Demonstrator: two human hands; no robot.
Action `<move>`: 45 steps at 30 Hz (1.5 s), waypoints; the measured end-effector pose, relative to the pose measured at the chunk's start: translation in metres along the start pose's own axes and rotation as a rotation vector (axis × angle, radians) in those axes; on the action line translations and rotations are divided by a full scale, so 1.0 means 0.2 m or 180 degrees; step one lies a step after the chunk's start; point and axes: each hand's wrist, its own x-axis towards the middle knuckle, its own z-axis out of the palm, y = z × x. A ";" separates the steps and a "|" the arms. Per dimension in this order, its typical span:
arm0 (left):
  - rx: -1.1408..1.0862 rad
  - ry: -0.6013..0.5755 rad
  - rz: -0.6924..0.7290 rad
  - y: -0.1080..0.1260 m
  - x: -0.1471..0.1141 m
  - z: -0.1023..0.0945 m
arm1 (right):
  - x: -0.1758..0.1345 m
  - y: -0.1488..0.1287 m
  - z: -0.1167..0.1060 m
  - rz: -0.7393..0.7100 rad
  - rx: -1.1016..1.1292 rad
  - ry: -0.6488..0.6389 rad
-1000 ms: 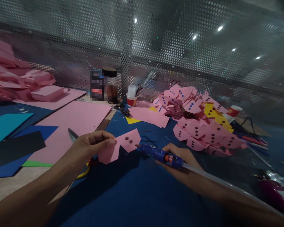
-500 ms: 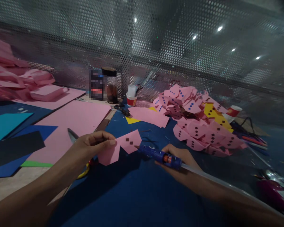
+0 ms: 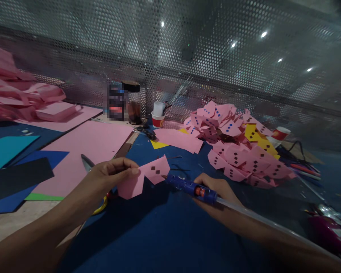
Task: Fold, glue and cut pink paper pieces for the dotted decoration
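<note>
Between thumb and fingers, my left hand (image 3: 115,174) pinches a folded pink paper piece (image 3: 132,185) marked with two small dark squares. My right hand (image 3: 216,189) is wrapped round a blue hot glue gun (image 3: 187,185), with a long clear glue stick (image 3: 244,212) running out of its back along my forearm. The gun's nozzle points left and is at the paper's right end, close to the dark squares; whether it touches, I cannot tell. Scissors with a yellow handle (image 3: 101,206) lie partly hidden under my left hand.
A heap of folded pink pieces with dark and blue squares (image 3: 235,157) lies at right. Paper cups (image 3: 158,120), a lidded jar (image 3: 134,108) and black scissors (image 3: 146,132) stand or lie behind. Pink sheets (image 3: 91,140) cover the left. A purple tool (image 3: 331,233) lies far right.
Hardly anything differs. The glue gun has shifted a few pixels left, its nozzle still at the paper's right end, and the fingers of my right hand have moved slightly around it.
</note>
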 end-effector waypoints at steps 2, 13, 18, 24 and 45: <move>0.0003 -0.0014 -0.0017 0.00 0.00 0.00 | 0.00 0.00 0.00 0.0004 -0.0024 -0.0025; 0.0004 -0.0043 0.0016 0.00 0.00 0.00 | 0.01 -0.03 -0.03 0.0093 -0.0169 -0.0180; 0.0016 -0.0066 -0.0003 -0.01 0.00 0.00 | 0.01 -0.02 -0.03 0.0123 -0.0278 -0.0184; 0.0049 -0.0066 0.0004 0.00 0.00 0.00 | 0.01 -0.02 -0.03 0.0113 -0.0286 -0.0243; -0.0013 -0.0070 -0.0017 0.02 -0.01 0.01 | 0.01 -0.05 -0.04 0.0044 -0.0392 -0.0253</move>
